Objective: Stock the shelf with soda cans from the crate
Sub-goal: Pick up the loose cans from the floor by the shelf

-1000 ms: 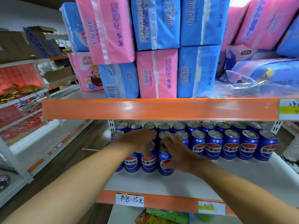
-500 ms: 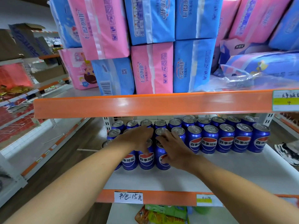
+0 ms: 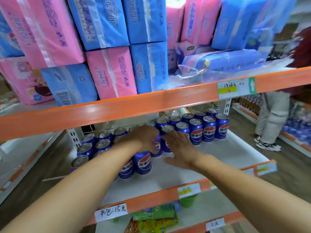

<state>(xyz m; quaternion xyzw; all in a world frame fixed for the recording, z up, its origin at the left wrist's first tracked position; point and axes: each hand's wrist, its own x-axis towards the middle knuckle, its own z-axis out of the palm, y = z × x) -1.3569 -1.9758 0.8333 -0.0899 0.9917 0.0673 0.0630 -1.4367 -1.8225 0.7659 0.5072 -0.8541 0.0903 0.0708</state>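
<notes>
Blue soda cans [image 3: 196,133] stand upright in rows on the white shelf [image 3: 227,152], stretching from its left end toward the right rear, and one can [image 3: 156,147] sits under the person's left hand [image 3: 144,137]. That hand curls over the can top with fingers bent down around it, a grasping grip. The right hand [image 3: 180,148], which half a second ago lay against the front cans beside the left, has lifted off them and now hovers just to the right with fingers straight and spread, a released grip holding nothing. The view has also swung and tilted since then, so the shelf edges now slope up to the right and more of the right aisle shows.

Orange rails [image 3: 151,102] edge each shelf level, carrying paper price labels [image 3: 111,212], one of them handwritten. Pink and blue soft packs [image 3: 111,74] are stacked on the level above the cans. Green and yellow packets [image 3: 154,219] lie on the level below. At the far right another person's legs [image 3: 271,121] in light trousers and sneakers stand in the aisle on a brown floor.
</notes>
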